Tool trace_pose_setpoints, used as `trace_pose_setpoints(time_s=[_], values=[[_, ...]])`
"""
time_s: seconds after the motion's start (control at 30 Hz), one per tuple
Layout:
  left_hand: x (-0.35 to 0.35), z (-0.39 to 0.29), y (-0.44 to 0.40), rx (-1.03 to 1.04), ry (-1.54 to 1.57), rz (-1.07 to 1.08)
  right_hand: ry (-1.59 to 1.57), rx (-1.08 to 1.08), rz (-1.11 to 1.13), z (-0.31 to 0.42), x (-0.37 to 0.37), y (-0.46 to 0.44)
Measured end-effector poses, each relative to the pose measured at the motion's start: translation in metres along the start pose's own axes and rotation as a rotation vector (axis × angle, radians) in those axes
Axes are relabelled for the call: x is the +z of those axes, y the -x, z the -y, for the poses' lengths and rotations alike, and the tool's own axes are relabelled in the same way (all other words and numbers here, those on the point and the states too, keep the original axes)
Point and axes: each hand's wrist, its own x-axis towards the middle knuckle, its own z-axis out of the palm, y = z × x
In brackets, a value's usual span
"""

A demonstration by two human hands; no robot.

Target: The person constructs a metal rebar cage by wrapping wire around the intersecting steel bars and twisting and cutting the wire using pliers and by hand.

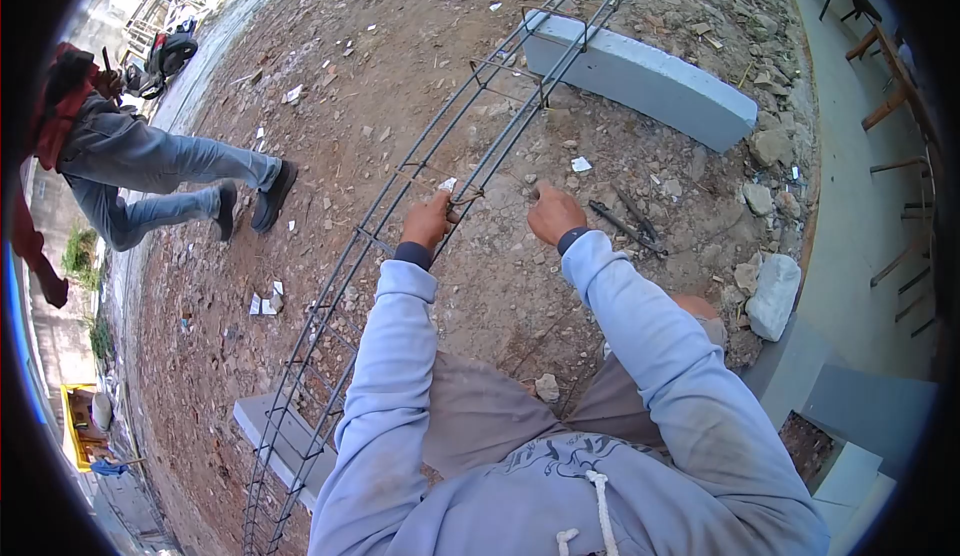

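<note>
Sweatshirt nearest, lower centre. Rebar cage runs diagonally, upper centre to lower left, crossing pale block. Left hand: grip closed on cage, mid-frame. Right hand: curled, apart; contents cannot be told. Advisable: steady cage left-handed, right-hand fingers clear.

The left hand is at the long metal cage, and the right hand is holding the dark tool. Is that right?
Not quite: the right hand isn't holding the dark tool. The head view shows it lying on the ground beside that hand. The left hand is at the long metal cage.
</note>
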Motion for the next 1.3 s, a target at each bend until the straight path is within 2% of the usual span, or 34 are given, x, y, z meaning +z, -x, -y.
trace_pose_setpoints(time_s=[0.07, 0.2, 0.3, 0.33, 0.43, 0.53, 0.7, 0.77, 0.8, 0.9, 1.0, 1.1, 1.2, 1.3], values=[[-0.001, 0.003, 0.001, -0.085, 0.033, 0.014, -0.099, -0.039, -0.011, -0.005, 0.005, -0.008], [0.001, -0.006, 0.012, -0.015, 0.047, -0.016, -0.205, -0.159, -0.015, 0.006, 0.026, -0.011], [0.001, -0.003, 0.011, 0.015, 0.052, -0.042, -0.298, -0.128, 0.034, 0.025, 0.031, -0.010], [0.001, -0.003, 0.012, 0.085, 0.007, -0.056, -0.289, -0.081, 0.042, 0.027, 0.037, -0.014], [0.001, 0.001, 0.011, 0.048, -0.032, -0.097, -0.237, 0.114, 0.049, 0.019, 0.039, -0.018], [0.000, 0.000, 0.010, 0.085, -0.067, -0.089, -0.245, 0.119, 0.020, 0.013, 0.034, -0.023], [0.002, -0.001, 0.011, 0.060, -0.030, -0.086, -0.448, -0.138, 0.073, 0.035, 0.054, -0.023], [0.000, 0.002, 0.010, 0.093, -0.091, -0.080, -0.451, -0.195, 0.011, 0.045, 0.058, -0.022], [0.000, 0.003, 0.009, 0.096, -0.051, -0.076, -0.580, -0.163, 0.109, 0.053, 0.048, -0.017], [0.003, 0.014, 0.002, 0.145, 0.009, -0.064, -0.822, 0.145, 0.296, 0.060, 0.039, -0.010], [0.003, 0.025, -0.008, 0.218, -0.004, -0.071, -0.929, 0.185, 0.341, 0.054, 0.043, -0.010], [0.003, 0.009, 0.003, 0.116, 0.126, -0.033, -0.699, -0.006, 0.220, 0.054, 0.044, -0.006], [-0.004, -0.017, 0.021, -0.045, 0.301, 0.067, -0.414, -0.452, -0.172, 0.052, 0.060, -0.003], [-0.008, -0.013, 0.017, -0.100, 0.322, 0.120, -0.269, -0.320, -0.045, 0.060, 0.046, 0.006]])
